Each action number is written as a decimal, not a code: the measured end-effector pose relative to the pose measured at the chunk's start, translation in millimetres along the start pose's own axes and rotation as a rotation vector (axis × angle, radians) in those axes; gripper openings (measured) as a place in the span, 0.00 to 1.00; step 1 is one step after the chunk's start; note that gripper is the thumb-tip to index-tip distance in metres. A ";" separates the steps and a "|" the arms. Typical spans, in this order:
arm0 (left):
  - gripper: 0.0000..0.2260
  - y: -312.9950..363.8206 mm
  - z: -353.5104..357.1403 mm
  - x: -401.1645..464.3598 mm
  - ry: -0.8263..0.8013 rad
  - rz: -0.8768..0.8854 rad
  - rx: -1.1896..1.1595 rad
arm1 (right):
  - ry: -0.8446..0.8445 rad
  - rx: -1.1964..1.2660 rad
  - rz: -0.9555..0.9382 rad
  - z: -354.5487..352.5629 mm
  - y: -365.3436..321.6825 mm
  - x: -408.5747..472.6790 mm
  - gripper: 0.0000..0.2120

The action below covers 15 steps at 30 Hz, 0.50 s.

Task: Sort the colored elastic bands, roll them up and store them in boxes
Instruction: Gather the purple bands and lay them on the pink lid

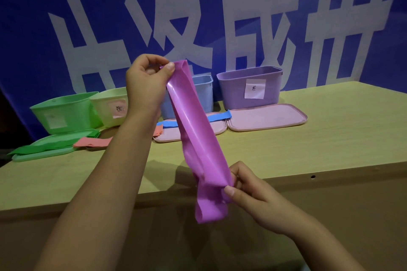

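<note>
A long purple elastic band (196,130) is stretched in the air between both hands, above the table's front edge. My left hand (146,81) pinches its upper end; my right hand (246,191) pinches it near the lower end, with a short tail hanging below. Behind stand a green box (63,112), a pale yellow box (112,105), a blue box (203,92) and a purple box (251,86), some with paper labels. A green band (46,146), a pink band (93,142) and a blue band (218,116) lie on lids.
A green lid (41,154) lies front left of the boxes and two pink lids (266,116) lie in front of the blue and purple boxes. The wooden table (319,143) has a front edge near my right hand. A blue banner hangs behind.
</note>
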<state>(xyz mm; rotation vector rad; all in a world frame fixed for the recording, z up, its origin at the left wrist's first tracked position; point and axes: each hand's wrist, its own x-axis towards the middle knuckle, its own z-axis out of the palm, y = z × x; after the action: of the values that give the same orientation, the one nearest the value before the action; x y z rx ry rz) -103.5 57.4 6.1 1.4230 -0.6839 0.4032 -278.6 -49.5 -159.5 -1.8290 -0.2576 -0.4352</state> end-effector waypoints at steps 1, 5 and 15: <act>0.07 -0.8 0.2 0.4 -0.006 0.000 0.007 | 0.008 0.040 -0.018 1.0 -2.7 -1.0 0.05; 0.07 -7.3 2.5 -2.0 -0.021 -0.024 0.037 | 0.115 -0.069 -0.134 3.7 -9.5 0.1 0.03; 0.06 -1.4 0.7 -3.6 -0.027 0.007 0.030 | -0.089 -0.022 0.086 -1.7 -5.2 0.9 0.09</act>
<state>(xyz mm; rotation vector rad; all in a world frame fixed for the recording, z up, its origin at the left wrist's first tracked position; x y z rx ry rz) -105.3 57.0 2.7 1.4572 -0.7070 0.4016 -280.1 -49.6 -154.2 -1.8754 -0.2346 -0.2983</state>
